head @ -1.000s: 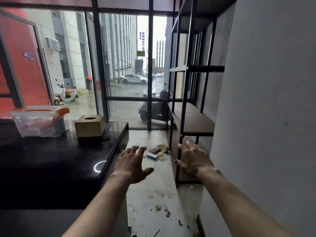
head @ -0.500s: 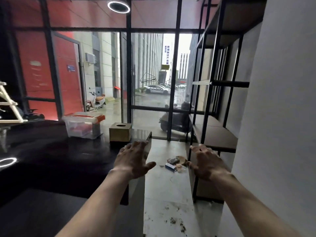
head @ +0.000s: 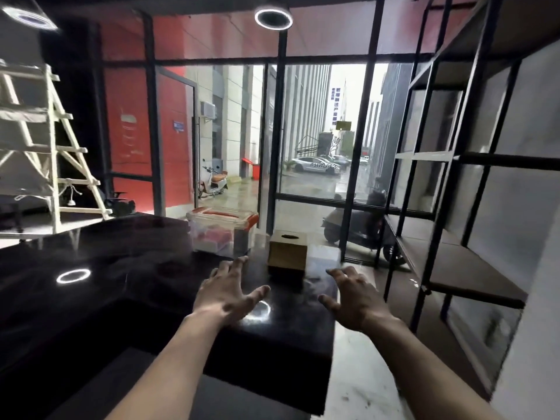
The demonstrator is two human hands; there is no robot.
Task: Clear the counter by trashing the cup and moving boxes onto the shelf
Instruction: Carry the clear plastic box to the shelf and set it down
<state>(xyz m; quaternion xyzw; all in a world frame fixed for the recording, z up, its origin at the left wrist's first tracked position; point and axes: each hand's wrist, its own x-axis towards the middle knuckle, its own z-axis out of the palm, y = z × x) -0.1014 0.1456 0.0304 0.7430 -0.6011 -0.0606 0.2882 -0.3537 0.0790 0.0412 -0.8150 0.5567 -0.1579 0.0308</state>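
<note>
My left hand (head: 225, 294) and right hand (head: 354, 298) both reach out over the black bench (head: 121, 268), palms down, fingers spread apart and holding nothing. The brown box (head: 288, 251) with the oval slot on top stands on the bench near its far right corner, just beyond my hands and between them; my left fingertips sit short of it on its left, my right hand lies to its right, over the bench's right edge. Neither hand touches it.

Half a second ago my hands hung in front of the bench's end, above the floor, with the brown box beyond my left hand. Now the view has swung left and risen, so the box sits nearly centred and both hands are over the bench top. The litter on the floor that showed between my hands then is out of sight.

Left of the brown box, further back on the bench, stands the clear plastic bin (head: 221, 231) with an orange lid. Right of the box, across a strip of floor, rises the black metal shelf (head: 454, 268) with brown boards, bare where I can see them. A white ladder (head: 51, 147) stands far to the left of the box, beyond the bench. I see no cup.
</note>
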